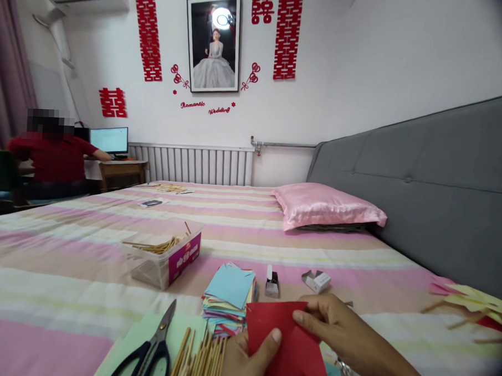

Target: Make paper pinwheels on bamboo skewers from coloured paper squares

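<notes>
A sheet of red paper (288, 345) is held up between my two hands at the bottom of the view. My left hand (252, 357) grips its left side, thumb laid across the front. At the upper right edge, my right hand (326, 319) pinches the paper between thumb and fingers. Just behind stands a stack of coloured paper squares (231, 289), light blue on top. Left of my left hand lie several thin wooden sticks (199, 360). Dark-handled scissors (152, 347) rest on pale green paper (130, 338), blades pointing away.
A clear plastic box (164, 259) with wooden sticks stands on the striped bed. Two small open boxes (272, 286) lie beyond the paper. Paper pinwheel-like pieces (474, 303) are at right, a pink pillow (327, 207) farther back. A person in red (56, 157) sits at a desk.
</notes>
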{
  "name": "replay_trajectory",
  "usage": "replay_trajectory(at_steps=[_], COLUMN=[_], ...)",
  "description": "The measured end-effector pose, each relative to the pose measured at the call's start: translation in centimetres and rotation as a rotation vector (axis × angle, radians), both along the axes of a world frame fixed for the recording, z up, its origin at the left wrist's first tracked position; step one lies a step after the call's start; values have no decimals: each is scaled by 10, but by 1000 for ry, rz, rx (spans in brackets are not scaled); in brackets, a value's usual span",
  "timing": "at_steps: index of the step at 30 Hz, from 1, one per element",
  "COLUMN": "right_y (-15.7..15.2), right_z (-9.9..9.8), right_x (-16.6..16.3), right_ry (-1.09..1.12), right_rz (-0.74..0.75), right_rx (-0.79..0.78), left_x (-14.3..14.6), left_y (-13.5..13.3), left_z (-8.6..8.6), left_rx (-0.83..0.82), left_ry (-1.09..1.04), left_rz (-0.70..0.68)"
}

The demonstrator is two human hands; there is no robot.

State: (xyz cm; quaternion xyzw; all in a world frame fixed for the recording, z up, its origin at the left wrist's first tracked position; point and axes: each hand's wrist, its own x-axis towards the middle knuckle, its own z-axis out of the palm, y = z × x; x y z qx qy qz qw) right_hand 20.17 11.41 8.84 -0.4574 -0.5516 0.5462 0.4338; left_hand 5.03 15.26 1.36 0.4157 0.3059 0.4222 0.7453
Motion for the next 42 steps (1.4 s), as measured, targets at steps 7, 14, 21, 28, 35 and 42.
replay_trajectory(at_steps=[7,14,21,28,35,42], right_y=[-4,-17,-16,-6,-1,1], right_z=[5,9,8,0,-7,-10], right_x=[14,19,17,18,13,11], right_ry=[-154,-379,-461,-389,-406,-364], right_rz=[-148,64,70,151,44,29], right_rx=[110,180,199,212,156,96], left_x=[-3,-7,-5,-4,-4,-3], left_y=[1,1,-5,-5,-1,-3], left_z=[7,11,22,21,8,10], left_rx=[-156,-155,-195,-111,23,54], left_ry=[-100,-187,-167,-31,33,27], left_rz=[65,-3,-15,16,7,-47])
